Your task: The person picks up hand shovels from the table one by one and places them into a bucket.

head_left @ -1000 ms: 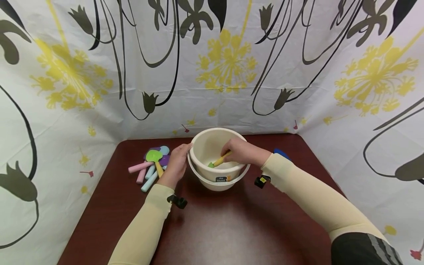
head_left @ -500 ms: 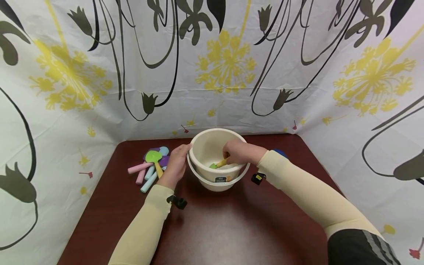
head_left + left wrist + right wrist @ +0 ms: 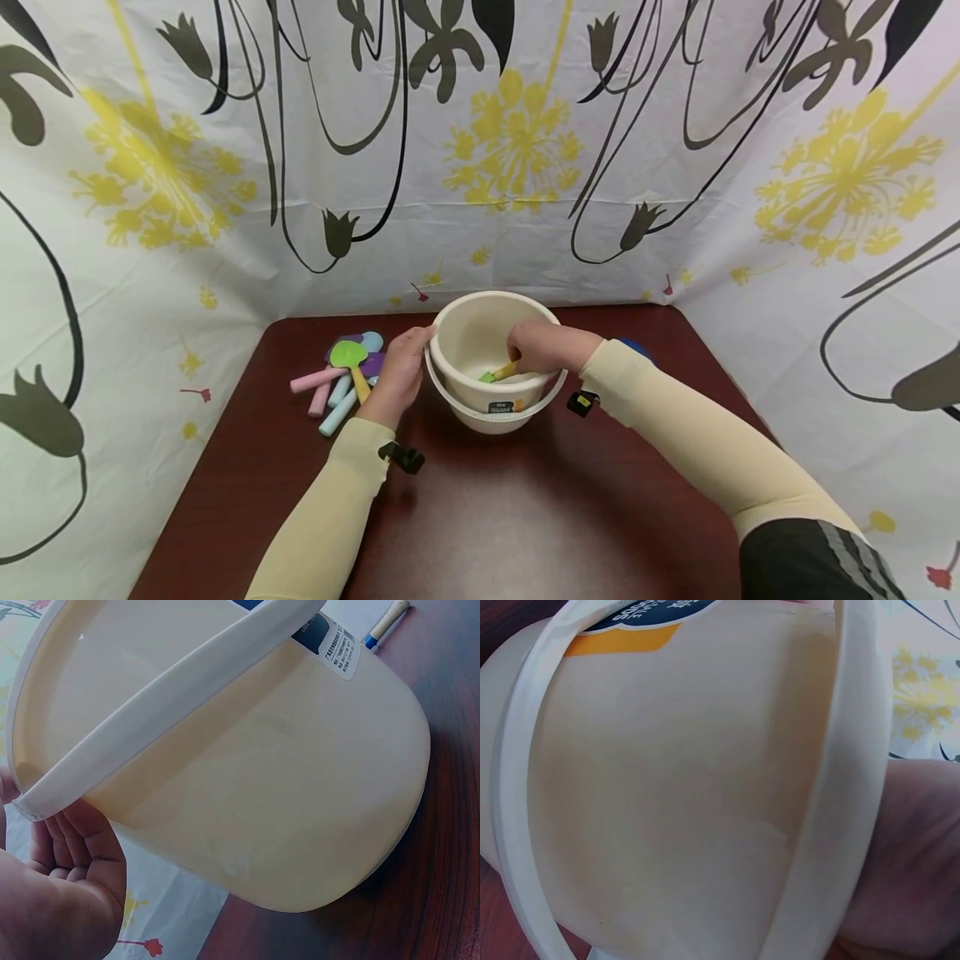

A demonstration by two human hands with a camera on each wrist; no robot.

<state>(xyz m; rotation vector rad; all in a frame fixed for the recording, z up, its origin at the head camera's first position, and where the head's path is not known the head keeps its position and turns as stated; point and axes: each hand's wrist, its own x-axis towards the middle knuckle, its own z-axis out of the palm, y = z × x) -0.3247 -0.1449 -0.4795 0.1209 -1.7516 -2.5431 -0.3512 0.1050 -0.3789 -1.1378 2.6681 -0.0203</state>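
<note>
Two cream plastic bowls stand nested on the table, the inner bowl tilted within the outer bowl. My left hand grips the rims at their left side. In the left wrist view its fingers curl under the outer rim. My right hand reaches over the right rim into the inner bowl and grips the yellow handle of a small tool with a green end. That green end is down near the inner bowl's bottom. From the right wrist view, the bowl wall hides the tool and fingers.
Left of the bowls lies a pile of plastic spoon-like tools with pink, blue and yellow handles, a lime-green one on top. Something blue shows behind the right sleeve. A patterned curtain surrounds the dark red table.
My right hand has shifted slightly right inside the inner bowl, bringing the green-ended tool with it. The left hand and both bowls stay in place.
</note>
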